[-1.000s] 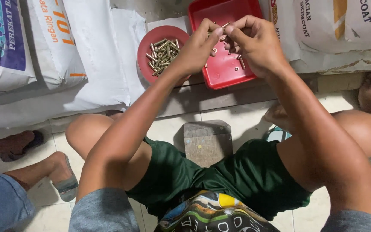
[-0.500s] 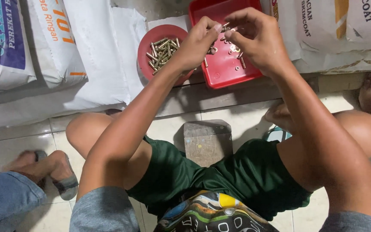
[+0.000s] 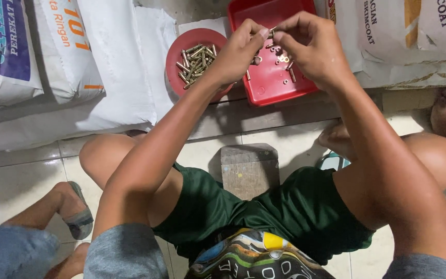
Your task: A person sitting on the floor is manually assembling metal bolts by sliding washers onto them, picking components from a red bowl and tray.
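My left hand [image 3: 241,50] and my right hand [image 3: 311,44] meet fingertip to fingertip above a square red tray [image 3: 264,85]. Between the pinched fingers is a small metal bolt [image 3: 273,31], held by both hands. Several loose bolts and nuts [image 3: 285,59] lie scattered in the tray under my hands. To the left, touching the tray, a round red bowl [image 3: 174,54] holds a heap of brass-coloured bolts [image 3: 196,61]. My left wrist hangs over the bowl's right rim.
Large white sacks [image 3: 52,57] lean at the back left and more sacks [image 3: 403,36] at the back right. Tray and bowl rest on a low grey ledge [image 3: 264,113]. A small wooden block [image 3: 249,168] stands between my knees. Another person's foot [image 3: 76,212] and denim leg are bottom left.
Both hands stay joined over the tray and have shifted only slightly. The other person's foot at the bottom left has moved a little.
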